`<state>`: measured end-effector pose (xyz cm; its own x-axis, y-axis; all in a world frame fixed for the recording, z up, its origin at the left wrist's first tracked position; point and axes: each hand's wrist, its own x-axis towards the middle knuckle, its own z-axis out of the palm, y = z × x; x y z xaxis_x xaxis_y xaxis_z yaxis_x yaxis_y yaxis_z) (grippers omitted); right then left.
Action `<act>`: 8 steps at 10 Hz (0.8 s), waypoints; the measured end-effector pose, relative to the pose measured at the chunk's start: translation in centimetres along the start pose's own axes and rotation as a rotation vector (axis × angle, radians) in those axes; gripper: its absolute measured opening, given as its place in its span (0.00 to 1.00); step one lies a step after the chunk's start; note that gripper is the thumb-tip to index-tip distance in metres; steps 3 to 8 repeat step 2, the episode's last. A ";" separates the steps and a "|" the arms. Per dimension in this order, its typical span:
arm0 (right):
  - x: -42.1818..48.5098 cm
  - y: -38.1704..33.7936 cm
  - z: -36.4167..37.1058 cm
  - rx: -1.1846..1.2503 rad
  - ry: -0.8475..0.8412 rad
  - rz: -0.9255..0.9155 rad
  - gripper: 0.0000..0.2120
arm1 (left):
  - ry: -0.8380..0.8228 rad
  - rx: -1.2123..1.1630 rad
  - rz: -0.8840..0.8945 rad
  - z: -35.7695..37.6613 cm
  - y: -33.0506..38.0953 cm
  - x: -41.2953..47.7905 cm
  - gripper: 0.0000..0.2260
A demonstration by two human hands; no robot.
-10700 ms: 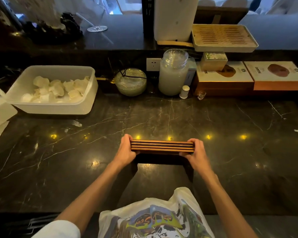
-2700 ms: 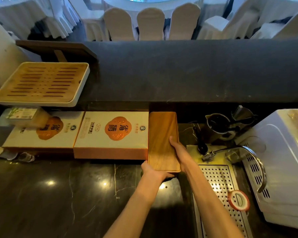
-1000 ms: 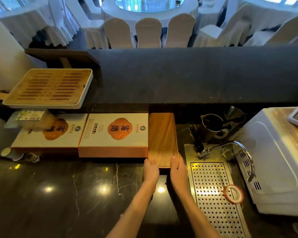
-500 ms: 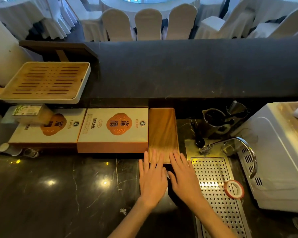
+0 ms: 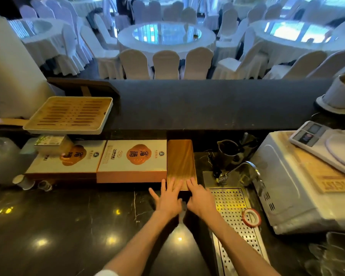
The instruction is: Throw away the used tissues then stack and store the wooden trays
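Observation:
The stack of wooden trays (image 5: 180, 160) lies on the dark marble counter, pushed back under the raised ledge, between an orange-and-white gift box (image 5: 132, 157) and a metal drip grate (image 5: 234, 212). My left hand (image 5: 167, 197) lies flat, fingers spread, with its fingertips on the near end of the top tray. My right hand (image 5: 198, 194) lies flat beside it, fingertips touching the tray's near right corner. Neither hand grips anything. No tissues are in view.
A second gift box (image 5: 68, 158) sits left of the first, a slatted bamboo tea tray (image 5: 70, 114) above it. Right of the grate stand a tap (image 5: 239, 170), dark pitchers (image 5: 227, 154), a white appliance (image 5: 299, 188) with a scale (image 5: 309, 132). A tape roll (image 5: 251, 217) lies on the grate.
The tray stack went from held over the open counter to lying beside the gift box. My hands let go of its near end and now rest flat with fingers spread.

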<state>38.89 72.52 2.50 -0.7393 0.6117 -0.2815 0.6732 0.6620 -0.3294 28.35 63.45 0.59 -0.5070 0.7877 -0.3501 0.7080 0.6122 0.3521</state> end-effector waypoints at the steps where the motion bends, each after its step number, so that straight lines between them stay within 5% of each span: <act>1: -0.2 -1.7 -3.1 0.062 -0.085 0.074 0.28 | -0.031 -0.136 0.029 -4.3 0.4 -1.5 0.27; 2: -3.7 -1.5 -2.2 0.238 0.123 -0.017 0.27 | 0.135 -0.238 0.061 -5.0 -1.7 -5.3 0.25; 8: -3.7 -1.5 -2.2 0.238 0.123 -0.017 0.27 | 0.135 -0.238 0.061 -5.0 -1.7 -5.3 0.25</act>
